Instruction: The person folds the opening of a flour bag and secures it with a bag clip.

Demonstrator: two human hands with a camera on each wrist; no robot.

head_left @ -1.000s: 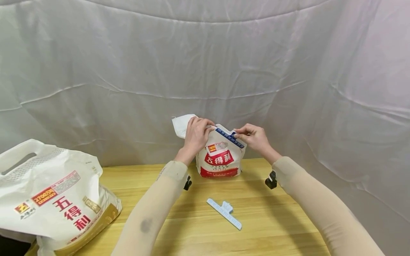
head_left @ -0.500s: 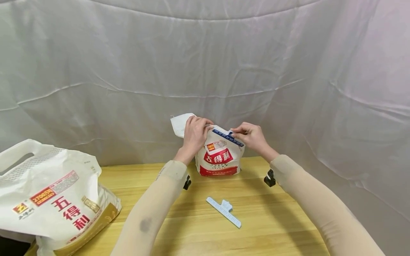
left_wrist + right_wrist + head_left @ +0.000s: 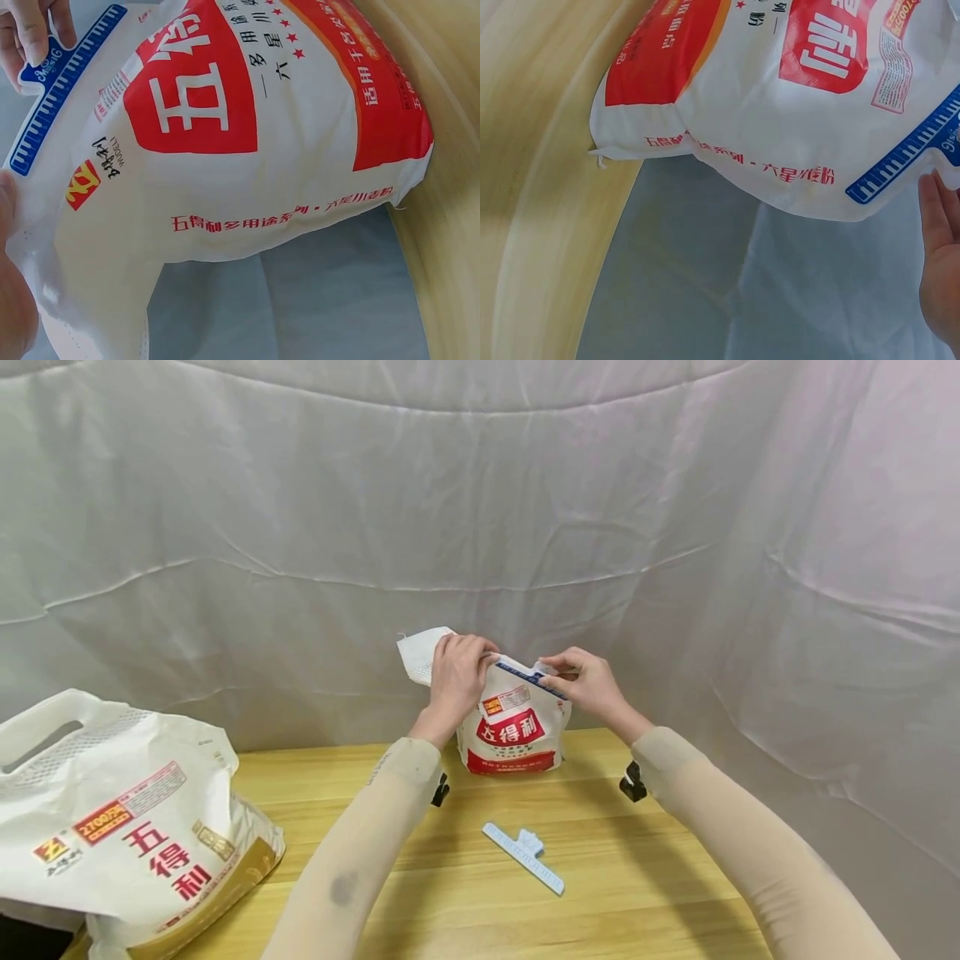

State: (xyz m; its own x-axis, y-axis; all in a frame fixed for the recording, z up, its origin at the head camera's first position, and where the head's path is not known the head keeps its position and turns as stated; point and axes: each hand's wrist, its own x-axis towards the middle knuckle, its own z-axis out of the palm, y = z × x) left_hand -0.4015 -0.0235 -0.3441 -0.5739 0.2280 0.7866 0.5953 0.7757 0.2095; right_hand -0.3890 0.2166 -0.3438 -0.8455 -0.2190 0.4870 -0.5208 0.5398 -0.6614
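Head view: both hands' grips (image 3: pixel 457 675) (image 3: pixel 581 681) apparently pinching clip (image 3: pixel 534 677) atop flour bag (image 3: pixel 512 735).

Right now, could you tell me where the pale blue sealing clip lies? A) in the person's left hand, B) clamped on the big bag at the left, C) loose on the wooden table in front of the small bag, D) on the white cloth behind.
C: the pale blue clip lies loose on the wooden table, nearer the camera than the small bag, with neither hand touching it.

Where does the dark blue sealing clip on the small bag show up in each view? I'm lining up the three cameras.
Head: the blue clip runs along the bag's top, between both hands, centre frame.
Left wrist: upper left, slanting.
Right wrist: right edge, mid-height.
Shared landmark: the small bag's red label.
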